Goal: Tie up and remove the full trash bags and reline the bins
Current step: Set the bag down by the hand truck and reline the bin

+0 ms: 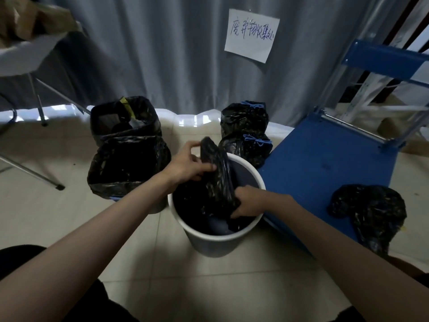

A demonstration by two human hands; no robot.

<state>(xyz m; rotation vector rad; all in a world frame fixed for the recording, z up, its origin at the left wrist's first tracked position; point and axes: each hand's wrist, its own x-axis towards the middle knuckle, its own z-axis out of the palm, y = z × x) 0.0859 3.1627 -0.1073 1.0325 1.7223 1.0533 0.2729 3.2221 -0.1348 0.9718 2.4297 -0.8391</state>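
Left hand (185, 165) fingers curled, pinching the top end of a black liner bag (217, 175). Right hand (249, 201) fingers clamped on its lower end at 5 o'clock, inside the white bin (209, 235). Bag's long axis runs 11 to 5, still bunched, over the bin mouth. Right hand sits nearer the rim; likely next: spread it open. Two lined bins (127, 163) at 9–10 o'clock. Tied bags (246, 135) at 1 o'clock; blue cart (325, 163) at 3.
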